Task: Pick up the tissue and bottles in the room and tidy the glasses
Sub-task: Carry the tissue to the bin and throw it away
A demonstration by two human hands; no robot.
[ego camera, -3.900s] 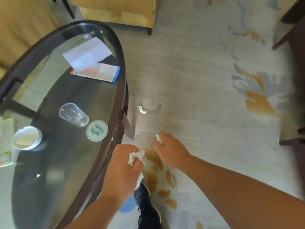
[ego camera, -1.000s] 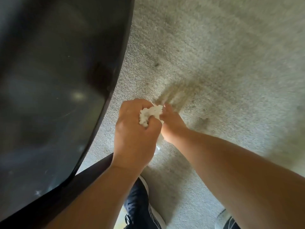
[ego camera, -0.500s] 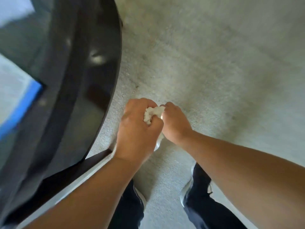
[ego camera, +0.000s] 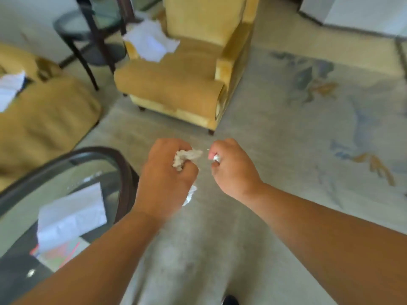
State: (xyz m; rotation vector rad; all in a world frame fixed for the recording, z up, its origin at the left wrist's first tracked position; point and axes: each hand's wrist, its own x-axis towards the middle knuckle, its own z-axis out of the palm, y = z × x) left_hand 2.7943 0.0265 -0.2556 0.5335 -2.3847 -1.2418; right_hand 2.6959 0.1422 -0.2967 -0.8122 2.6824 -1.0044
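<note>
My left hand grips a wad of crumpled white tissue; a tail of it hangs below my fist. A small gap separates it from my right hand, which pinches a small white tissue scrap in curled fingers. Both hands are held up over the pale carpet. More white tissue or paper lies crumpled on the seat of the yellow armchair. No bottles or glasses show in this view.
The dark-rimmed oval glass table is at lower left, with a folded white sheet over a coloured leaflet. A yellow sofa with white paper sits at left. A dark side table stands behind.
The view has lifted from the carpet beside the table to the room ahead. My hands, pressed together at the floor before, have risen and come apart, each holding tissue.
</note>
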